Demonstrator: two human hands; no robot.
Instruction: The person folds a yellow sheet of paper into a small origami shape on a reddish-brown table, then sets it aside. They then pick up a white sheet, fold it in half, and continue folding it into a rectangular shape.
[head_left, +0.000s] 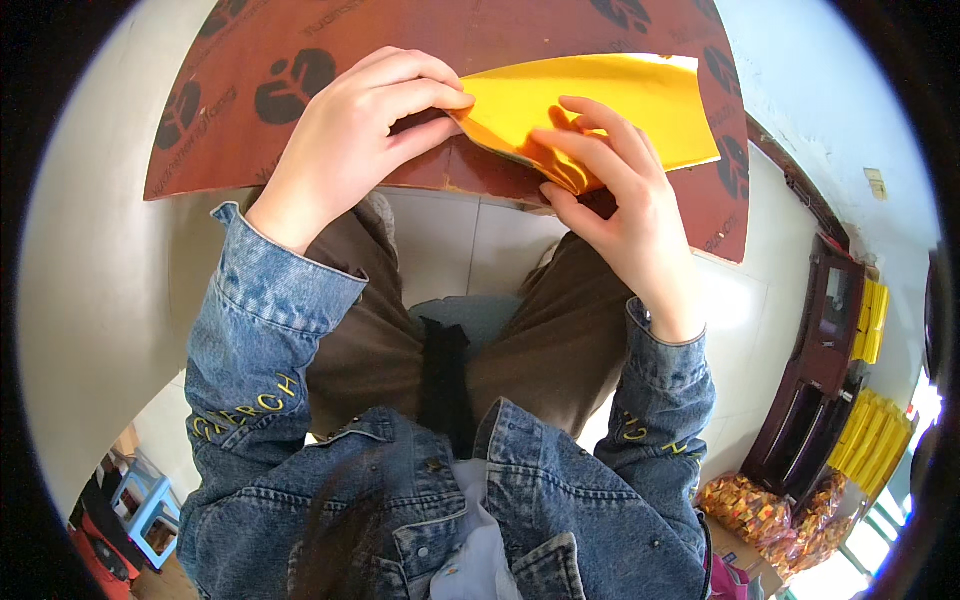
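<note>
A shiny gold sheet of paper, curved or folded along its near side, lies partly lifted over the reddish-brown board. My left hand pinches the sheet's narrow left end between thumb and fingertips. At the near edge, my right hand has its thumb by the fold and its index finger bent down over the gold surface. The right hand's other fingers curl above the paper, and their reflections show in it. Whether the sheet is one layer or several, I cannot tell.
The board's near edge crosses just above my knees. On the floor at right are dark wooden furniture, bundles of yellow paper and a clear bag of coloured pieces. A blue plastic stool stands at lower left.
</note>
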